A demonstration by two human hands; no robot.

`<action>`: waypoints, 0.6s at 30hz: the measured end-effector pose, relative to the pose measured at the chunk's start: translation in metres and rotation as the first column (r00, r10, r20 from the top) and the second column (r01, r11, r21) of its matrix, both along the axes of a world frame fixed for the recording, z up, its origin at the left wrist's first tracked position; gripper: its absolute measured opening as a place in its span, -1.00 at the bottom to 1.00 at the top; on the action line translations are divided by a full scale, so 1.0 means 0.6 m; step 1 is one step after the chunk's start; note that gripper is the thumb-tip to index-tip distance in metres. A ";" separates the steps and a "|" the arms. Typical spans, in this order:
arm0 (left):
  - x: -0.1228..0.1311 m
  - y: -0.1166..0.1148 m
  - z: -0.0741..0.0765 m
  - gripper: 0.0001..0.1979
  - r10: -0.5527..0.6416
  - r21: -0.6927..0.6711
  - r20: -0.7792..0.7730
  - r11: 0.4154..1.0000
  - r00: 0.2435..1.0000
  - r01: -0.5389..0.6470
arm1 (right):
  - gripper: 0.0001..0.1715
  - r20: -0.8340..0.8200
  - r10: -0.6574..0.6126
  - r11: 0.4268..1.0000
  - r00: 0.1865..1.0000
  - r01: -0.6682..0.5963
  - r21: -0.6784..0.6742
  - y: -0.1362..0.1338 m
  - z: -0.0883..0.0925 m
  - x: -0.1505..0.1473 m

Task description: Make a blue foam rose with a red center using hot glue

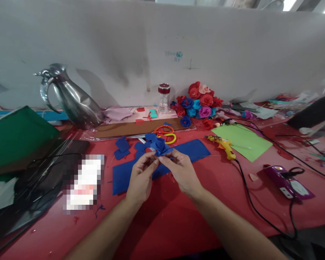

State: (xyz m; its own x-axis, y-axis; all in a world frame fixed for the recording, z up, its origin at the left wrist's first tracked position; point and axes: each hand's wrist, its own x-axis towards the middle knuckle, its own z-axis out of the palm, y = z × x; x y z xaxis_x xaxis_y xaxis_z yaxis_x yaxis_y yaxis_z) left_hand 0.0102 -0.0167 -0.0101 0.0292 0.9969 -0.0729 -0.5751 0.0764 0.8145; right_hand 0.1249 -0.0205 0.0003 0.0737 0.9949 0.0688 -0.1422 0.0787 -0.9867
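Note:
A blue paper flower (160, 145) is pinched between both hands above the middle of the red table. My left hand (142, 173) grips its base from the left, thumb and fingers pressed together. From the right, my right hand (182, 169) pinches the same base, and the two thumbs nearly meet. Beneath the hands lies a blue paper sheet (193, 150). Several cut blue petals (122, 146) are scattered to the left of the flower. Just behind it rest scissors (171, 138) with red and yellow handles, partly covered by petals.
A yellow glue gun (224, 146) lies right, near a green sheet (250, 142). Its cord runs by a purple power strip (289, 184). Finished paper flowers (203, 101), a glass jar (164, 99) and a metal jug (73, 95) stand along the wall. A blurred-out bright object (85, 182) lies left.

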 end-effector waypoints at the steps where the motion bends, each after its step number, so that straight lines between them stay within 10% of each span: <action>1: -0.002 0.002 0.003 -0.78 -0.010 -0.025 0.017 1.000 1.000 0.011 | -0.88 0.006 0.013 1.000 1.000 -0.013 0.001 0.000 -0.001 0.000; 18: -0.020 0.012 0.017 -0.85 -0.069 -0.060 0.021 0.996 0.997 0.071 | -0.89 0.168 0.081 0.995 0.982 -0.089 0.043 -0.002 0.006 0.006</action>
